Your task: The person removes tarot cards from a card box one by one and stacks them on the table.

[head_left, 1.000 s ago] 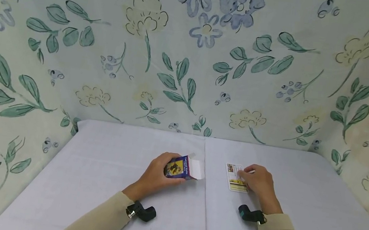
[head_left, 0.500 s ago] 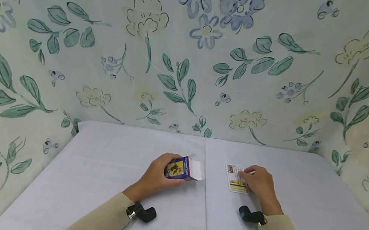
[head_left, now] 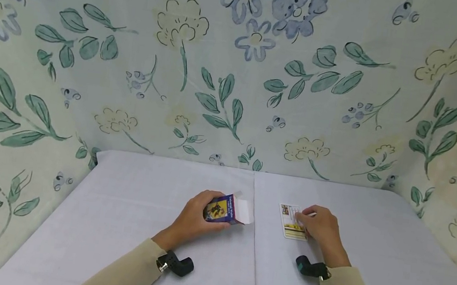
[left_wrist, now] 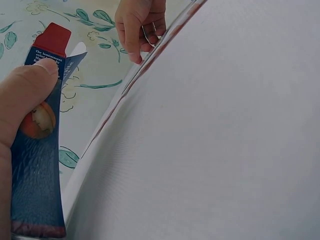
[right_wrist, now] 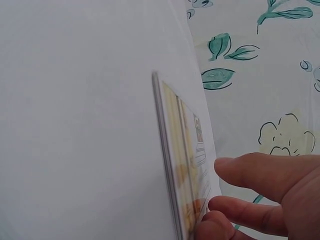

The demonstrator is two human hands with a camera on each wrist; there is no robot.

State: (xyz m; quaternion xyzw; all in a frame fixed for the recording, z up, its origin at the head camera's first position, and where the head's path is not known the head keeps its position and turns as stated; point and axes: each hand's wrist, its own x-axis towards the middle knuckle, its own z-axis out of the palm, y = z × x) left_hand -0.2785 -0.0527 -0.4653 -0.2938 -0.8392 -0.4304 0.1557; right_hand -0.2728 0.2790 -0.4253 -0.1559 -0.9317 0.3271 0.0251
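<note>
Nothing has visibly shifted: left hand [head_left: 196, 213] grips the box [head_left: 218, 208], flaps [head_left: 243, 211] facing the right hand [head_left: 322, 227], which touches the cards [head_left: 289, 222], pinching or not I can't tell; cloth [head_left: 267, 217] separates box from cards, its far edge beyond both hands

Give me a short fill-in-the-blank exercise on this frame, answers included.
1. The left hand holds a box whose flap is not shut but ____.
2. At the right hand is a small, rectangular printed ____.
3. The backdrop is printed with leaves and ____.
4. A black device sits at each ____.
Missing words: open; card; flowers; wrist.
</note>
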